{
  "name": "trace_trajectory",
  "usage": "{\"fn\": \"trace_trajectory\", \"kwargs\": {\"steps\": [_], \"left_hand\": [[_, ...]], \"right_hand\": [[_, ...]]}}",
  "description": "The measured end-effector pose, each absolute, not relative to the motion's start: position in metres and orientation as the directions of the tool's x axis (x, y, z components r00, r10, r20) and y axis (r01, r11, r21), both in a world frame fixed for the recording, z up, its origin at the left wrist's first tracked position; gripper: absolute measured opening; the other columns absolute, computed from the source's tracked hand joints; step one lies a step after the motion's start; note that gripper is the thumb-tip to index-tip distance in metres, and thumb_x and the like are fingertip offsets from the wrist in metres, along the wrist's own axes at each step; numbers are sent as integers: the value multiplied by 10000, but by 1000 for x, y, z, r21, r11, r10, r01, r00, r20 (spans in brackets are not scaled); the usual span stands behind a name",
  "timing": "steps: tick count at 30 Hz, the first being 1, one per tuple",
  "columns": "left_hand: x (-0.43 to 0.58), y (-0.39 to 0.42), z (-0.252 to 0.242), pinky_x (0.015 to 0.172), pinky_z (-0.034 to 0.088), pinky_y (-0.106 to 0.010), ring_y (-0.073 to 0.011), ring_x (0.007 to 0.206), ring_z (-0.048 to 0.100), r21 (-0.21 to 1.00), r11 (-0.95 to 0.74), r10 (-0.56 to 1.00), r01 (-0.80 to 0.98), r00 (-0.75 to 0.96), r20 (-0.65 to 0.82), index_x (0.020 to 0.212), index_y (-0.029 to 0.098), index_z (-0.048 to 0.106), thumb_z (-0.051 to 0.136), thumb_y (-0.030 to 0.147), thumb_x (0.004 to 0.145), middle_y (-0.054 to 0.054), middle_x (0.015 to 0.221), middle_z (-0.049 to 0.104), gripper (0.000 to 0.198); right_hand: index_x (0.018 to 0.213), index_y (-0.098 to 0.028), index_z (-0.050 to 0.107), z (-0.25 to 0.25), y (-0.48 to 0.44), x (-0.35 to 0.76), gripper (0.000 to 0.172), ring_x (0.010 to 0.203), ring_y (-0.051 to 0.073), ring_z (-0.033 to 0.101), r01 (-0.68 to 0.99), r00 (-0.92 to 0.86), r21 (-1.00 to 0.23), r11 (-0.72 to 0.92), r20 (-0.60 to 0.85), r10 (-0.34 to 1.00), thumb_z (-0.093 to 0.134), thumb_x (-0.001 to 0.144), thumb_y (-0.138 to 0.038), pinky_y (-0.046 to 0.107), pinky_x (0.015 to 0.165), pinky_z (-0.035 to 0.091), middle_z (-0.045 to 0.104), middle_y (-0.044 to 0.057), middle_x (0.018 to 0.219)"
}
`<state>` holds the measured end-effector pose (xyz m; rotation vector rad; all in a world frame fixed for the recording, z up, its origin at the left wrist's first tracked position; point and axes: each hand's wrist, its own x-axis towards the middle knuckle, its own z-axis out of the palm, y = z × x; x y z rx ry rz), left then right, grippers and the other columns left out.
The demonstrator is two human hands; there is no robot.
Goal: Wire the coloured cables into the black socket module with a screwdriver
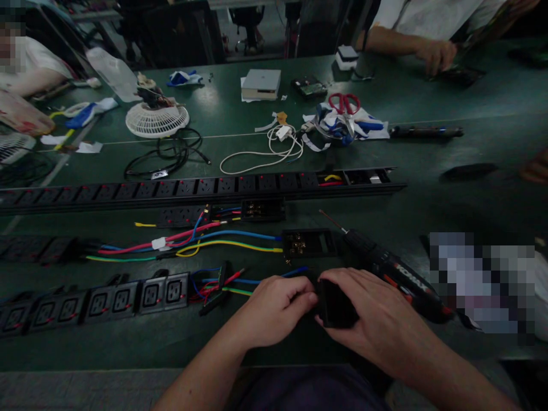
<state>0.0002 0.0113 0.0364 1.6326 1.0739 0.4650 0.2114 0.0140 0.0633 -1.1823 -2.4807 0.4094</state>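
Black boxy module (338, 307) sits in the right hand (379, 314), low over the near part of the tabletop (128, 349), with the thumb and fingers clamped around its sides. Just to its left, the left hand (276, 311) has thumb and forefinger drawn together near the module's edge — whether anything is pinched between them I cannot tell. Left of the hands lies a row of black socket units (122, 302), with loose wires (214, 288) trailing from the end nearer the left hand. Beyond the hands is an open terminal box (308, 242), joined to blue, red and yellow-green leads. A power screwdriver (396, 277) lies slantwise beside the right hand, its bit pointing away. Farther off, a long socket strip (171, 188) runs across — and past it are a white cable (257, 165) and red-handled scissors (345, 104) on crumpled cloth (331, 123).
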Motion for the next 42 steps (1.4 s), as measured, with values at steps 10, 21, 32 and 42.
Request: {"fn": "trace_trajectory", "kwargs": {"steps": [10,21,32,42], "left_hand": [[-5,13,41,609,309,-225,-94,626,452,937,-17,790,348,580,-201,785,200,597,524,277,954,62,663,477,200],[-2,10,40,652,351,-240,-125,689,526,911,-43,827,409,527,-197,825,209,569,444,292,995,35,733,549,227],[-1,9,39,659,361,-250,-132,720,561,881,-43,824,470,515,-234,880,224,582,466,258,982,36,774,597,159],[0,17,40,867,481,-283,-165,971,656,963,46,821,267,538,-188,1230,235,596,516,96,907,-13,1052,712,361]], "right_hand": [[1154,-211,558,78,14,214,664,1008,27,466,622,-618,-514,591,142,773,868,573,-125,172,927,268,535,-103,1103],[1110,-187,582,81,19,208,569,918,58,485,734,-596,-281,618,168,785,867,628,-286,214,854,271,547,-84,1011],[977,-158,648,80,14,200,631,809,79,494,803,-550,-181,568,140,823,933,460,-383,238,798,256,529,-58,853],[1017,-182,664,74,14,203,595,872,80,466,783,-575,-186,594,147,805,925,498,-316,250,844,262,541,-63,943]]}}
